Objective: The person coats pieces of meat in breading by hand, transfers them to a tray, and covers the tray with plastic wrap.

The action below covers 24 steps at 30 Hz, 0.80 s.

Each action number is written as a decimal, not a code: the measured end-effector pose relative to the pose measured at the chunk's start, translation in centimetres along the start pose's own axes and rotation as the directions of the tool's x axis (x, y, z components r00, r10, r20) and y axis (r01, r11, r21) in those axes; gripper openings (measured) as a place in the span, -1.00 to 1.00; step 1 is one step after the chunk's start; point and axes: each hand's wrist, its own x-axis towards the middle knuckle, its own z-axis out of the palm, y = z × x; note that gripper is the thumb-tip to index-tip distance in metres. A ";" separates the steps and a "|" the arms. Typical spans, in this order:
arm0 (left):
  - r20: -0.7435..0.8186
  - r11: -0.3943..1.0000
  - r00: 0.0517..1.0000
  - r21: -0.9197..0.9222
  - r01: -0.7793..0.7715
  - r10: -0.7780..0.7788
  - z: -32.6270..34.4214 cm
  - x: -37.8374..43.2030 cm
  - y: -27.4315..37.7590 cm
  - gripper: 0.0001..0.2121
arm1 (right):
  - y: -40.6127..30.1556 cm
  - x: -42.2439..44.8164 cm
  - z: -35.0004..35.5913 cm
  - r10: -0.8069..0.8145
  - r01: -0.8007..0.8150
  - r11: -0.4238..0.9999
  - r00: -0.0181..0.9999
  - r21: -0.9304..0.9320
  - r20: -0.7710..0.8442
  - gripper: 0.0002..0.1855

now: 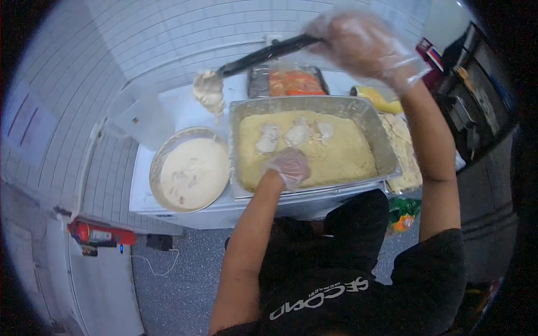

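High over the work surface, my right hand [357,46], in a clear plastic glove, grips the handle end of black tongs [273,49]. At the far end hangs a batter-coated piece of food [209,91], dripping. It is above the gap between a round metal bowl of pale batter [197,168] and a deep steel pan [380,140]. Yellowish breading [336,164] covers the pan's bottom, with three white coated pieces [298,131] lying on it. My gloved left hand [292,167] is at the pan's near side, against the breading; its fingers are partly hidden.
Behind the bowl stands a translucent plastic jug [143,113]. A wrapped package [296,82] and a yellow container [378,100] are behind the pan. More pale breading [401,147] lies to its right. On the left is a red fire extinguisher [101,234] near a cable [162,271].
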 end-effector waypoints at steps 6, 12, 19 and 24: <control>0.127 0.981 0.973 0.041 0.190 -0.194 0.7 -0.1 -0.9 -0.77 | 6.5 -8.9 -4.1 0.237 -0.233 0.971 0.964 -0.047 0.116 -0.67; 0.052 0.742 0.785 -0.295 0.603 -0.617 -0.7 0.4 0.0 -0.71 | 11.8 -19.1 -1.8 0.129 -0.143 0.964 0.989 -0.224 -0.075 -0.69; -0.025 0.579 0.621 -0.394 0.714 -0.783 -0.8 0.4 -0.4 -0.65 | 9.6 -24.4 -1.8 0.202 -0.167 0.941 0.975 -0.293 0.095 -0.67; -0.027 0.590 0.630 -0.381 0.712 -0.776 -1.3 0.7 0.0 -0.62 | 10.2 -25.1 0.3 0.363 -0.311 0.930 0.861 -0.196 0.356 -0.65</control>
